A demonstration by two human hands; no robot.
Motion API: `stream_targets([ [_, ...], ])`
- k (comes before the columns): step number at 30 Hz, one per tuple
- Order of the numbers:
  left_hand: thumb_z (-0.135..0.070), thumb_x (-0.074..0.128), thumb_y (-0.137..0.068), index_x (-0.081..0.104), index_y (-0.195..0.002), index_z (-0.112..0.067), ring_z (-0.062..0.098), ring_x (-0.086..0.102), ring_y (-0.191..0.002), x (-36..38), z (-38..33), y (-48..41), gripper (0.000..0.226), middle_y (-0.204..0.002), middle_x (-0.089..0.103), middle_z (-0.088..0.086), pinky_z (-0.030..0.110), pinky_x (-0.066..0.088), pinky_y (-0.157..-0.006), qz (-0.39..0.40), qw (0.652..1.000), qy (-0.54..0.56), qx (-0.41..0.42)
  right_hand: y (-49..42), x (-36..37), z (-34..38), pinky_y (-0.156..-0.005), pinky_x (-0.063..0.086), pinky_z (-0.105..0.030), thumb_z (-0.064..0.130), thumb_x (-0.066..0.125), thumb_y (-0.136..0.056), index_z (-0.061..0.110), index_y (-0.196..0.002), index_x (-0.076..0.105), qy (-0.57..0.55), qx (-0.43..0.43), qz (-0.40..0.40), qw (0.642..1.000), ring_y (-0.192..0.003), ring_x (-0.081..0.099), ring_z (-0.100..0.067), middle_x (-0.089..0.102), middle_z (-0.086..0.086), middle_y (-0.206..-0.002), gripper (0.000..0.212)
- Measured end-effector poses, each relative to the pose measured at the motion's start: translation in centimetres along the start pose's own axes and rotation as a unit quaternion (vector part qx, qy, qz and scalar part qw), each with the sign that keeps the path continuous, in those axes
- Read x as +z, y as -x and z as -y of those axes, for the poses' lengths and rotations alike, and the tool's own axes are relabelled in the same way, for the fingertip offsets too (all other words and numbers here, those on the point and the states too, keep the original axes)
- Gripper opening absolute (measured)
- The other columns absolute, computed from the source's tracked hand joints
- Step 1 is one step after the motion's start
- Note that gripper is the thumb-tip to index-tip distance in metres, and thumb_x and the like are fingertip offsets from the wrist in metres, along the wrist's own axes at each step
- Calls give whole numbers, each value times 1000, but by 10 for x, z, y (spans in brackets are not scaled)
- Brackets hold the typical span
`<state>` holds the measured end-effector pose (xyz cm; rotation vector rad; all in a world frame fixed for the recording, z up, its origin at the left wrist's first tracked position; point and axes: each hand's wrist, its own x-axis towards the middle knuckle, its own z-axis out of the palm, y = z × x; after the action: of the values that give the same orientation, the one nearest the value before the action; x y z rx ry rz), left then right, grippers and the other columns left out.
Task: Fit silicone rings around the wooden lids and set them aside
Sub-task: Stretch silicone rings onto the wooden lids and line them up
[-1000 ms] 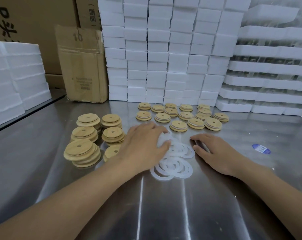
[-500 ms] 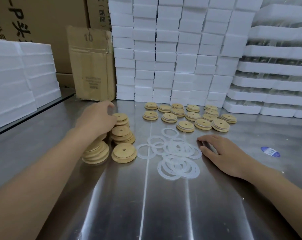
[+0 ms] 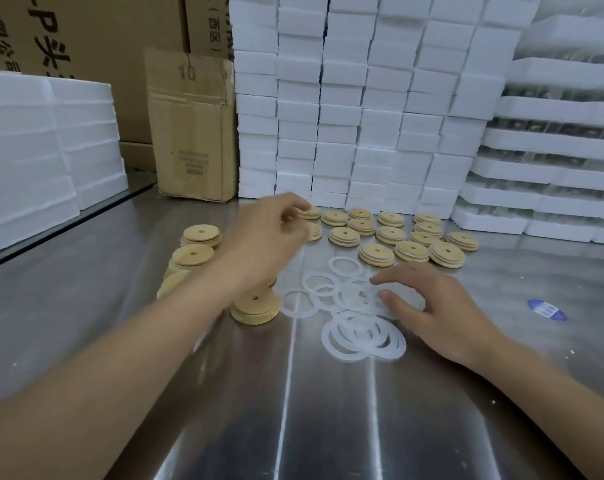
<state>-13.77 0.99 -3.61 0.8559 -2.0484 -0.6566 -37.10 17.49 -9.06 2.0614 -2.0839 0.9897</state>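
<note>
Silicone rings (image 3: 354, 296) lie in a loose, overlapping heap of translucent white on the steel table (image 3: 328, 427), directly under and just to the left of the right hand (image 3: 446, 306). That hand hovers low over the heap with its fingers straight and spread; the index fingertip (image 3: 376, 280) and the thumb reach onto the rings, and it has hold of nothing. The left hand (image 3: 266, 240) is raised above the table beyond the far left edge of the heap, its fingers curled. It is smeared by motion blur, so I cannot tell whether it holds a lid or nothing at all. Under and to the left of its wrist stand short stacks of bare wooden lids (image 3: 201, 234), each with a small centre hole. The closest stack (image 3: 255, 308) sits just beside the heap of rings. Beyond the right hand, and to the right of the left hand's fingers, ringed lids (image 3: 376, 254) are laid out in rows, a white band showing round their edges. Behind those rows rises a wall of white foam blocks (image 3: 363, 98), with a worn cardboard box (image 3: 193, 126) standing past the left hand. A blue sticker (image 3: 547, 310) lies on the table to the right of the right hand.
</note>
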Motion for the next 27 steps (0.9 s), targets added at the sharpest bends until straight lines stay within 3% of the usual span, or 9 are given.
stream_targets([
  [2, -25, 63, -101, 72, -126, -36, 2, 69, -80, 24, -13, 19, 29, -112, 72, -13, 21, 55, -67, 63, 997, 1, 43, 2, 0, 6, -101, 42, -16, 18, 68, -98, 32, -108, 79, -7, -27, -4, 1000, -117, 59, 0, 68, 22, -114, 20],
  [4, -28, 59, -100, 67, -133, -37, 4, 67, -94, 44, -17, 35, 35, -115, 70, -12, 29, 58, -83, 128, 986, -53, 90, 4, 0, 13, -98, 45, -22, 8, 70, -93, 30, -99, 80, -4, -49, 5, 999, -111, 62, -5, 68, 20, -107, 25],
  [8, -35, 60, -102, 58, -144, -34, 12, 62, -115, 63, -12, 47, 43, -124, 66, -6, 30, 51, -90, 207, 964, -125, 115, 4, -2, 20, -95, 43, -21, 6, 71, -86, 28, -92, 78, 17, -70, 46, 996, -106, 59, -5, 66, 20, -100, 24],
  [11, -52, 65, -96, 58, -146, -37, 13, 62, -121, 58, -5, 41, 53, -134, 68, -7, 29, 50, -93, 191, 969, -131, 90, 4, -4, 18, -93, 43, -20, 12, 69, -89, 29, -95, 77, 26, -58, 52, 997, -105, 56, -4, 65, 19, -99, 20],
  [14, -59, 67, -92, 61, -142, -42, 6, 64, -105, 54, -3, 39, 53, -131, 70, -11, 26, 51, -88, 172, 978, -104, 57, 4, -4, 11, -93, 41, -19, 20, 67, -95, 30, -104, 76, 40, -46, 36, 997, -107, 54, -2, 64, 20, -103, 16],
  [19, -59, 67, -97, 65, -130, -40, 3, 71, -103, 56, -15, 33, 38, -116, 70, -19, 32, 62, -84, 52, 996, 76, -12, 4, -3, 5, -99, 42, -21, 34, 61, -103, 37, -133, 70, 71, -38, 75, 994, -117, 52, -5, 63, 15, -124, 32],
  [23, -46, 86, -88, 67, -122, -38, 13, 76, -95, 53, -20, 29, 40, -121, 66, -10, 37, 68, -80, 33, 955, 263, -136, 3, -1, 5, -100, 35, -12, 34, 62, -103, 37, -126, 74, 65, -30, 86, 994, -124, 49, -3, 60, 18, -130, 26],
  [27, -20, 98, -76, 68, -124, -39, 22, 74, -109, 53, -18, 30, 61, -127, 67, 0, 47, 64, -97, 42, 938, 289, -187, 3, -3, 8, -100, 31, -4, 32, 67, -100, 33, -110, 77, 56, -31, 72, 995, -121, 50, -2, 61, 19, -124, 15],
])
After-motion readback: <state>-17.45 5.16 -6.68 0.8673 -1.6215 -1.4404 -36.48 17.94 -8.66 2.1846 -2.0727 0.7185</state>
